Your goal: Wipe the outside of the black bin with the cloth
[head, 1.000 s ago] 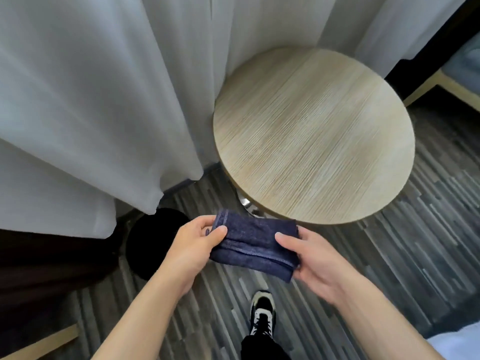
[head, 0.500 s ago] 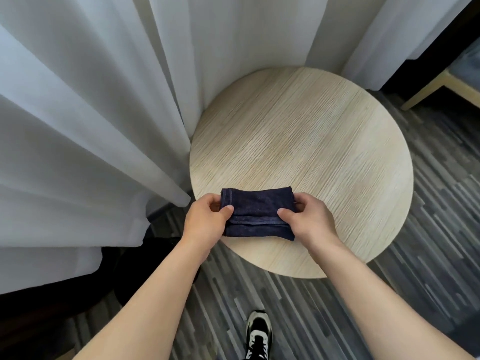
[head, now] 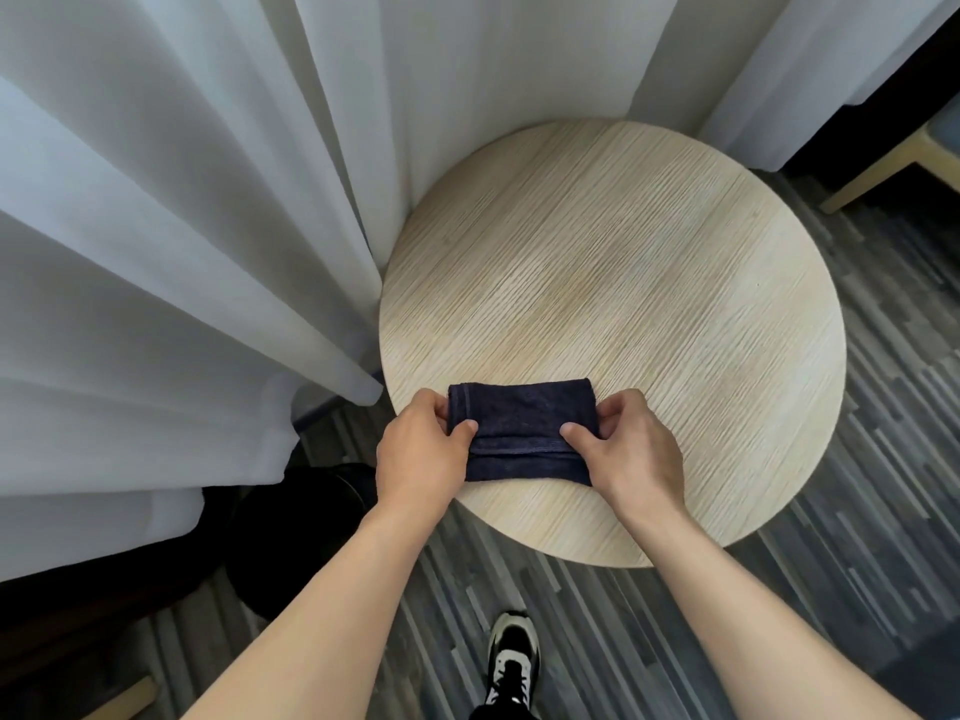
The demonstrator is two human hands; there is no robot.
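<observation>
Head view, looking down: one folded dark blue cloth (head: 521, 431) lies on one round, pale wooden desk (head: 649, 304), near the edge closest to the person. Its long axis runs left to right across the view, and a stitched hem marks its left end. Two bare hands hold it, one at each short end. The left hand (head: 422, 452) pinches the left end between thumb and fingers; the right hand (head: 631, 449) pinches the right end the same way, thumb on top. One black bin (head: 296, 532) stands on the striped grey floor (head: 597, 641) to the lower left of the desk, partly under the white curtain (head: 182, 252) and partly hidden by the left forearm. One black-and-white shoe (head: 511, 662) shows between the forearms.
</observation>
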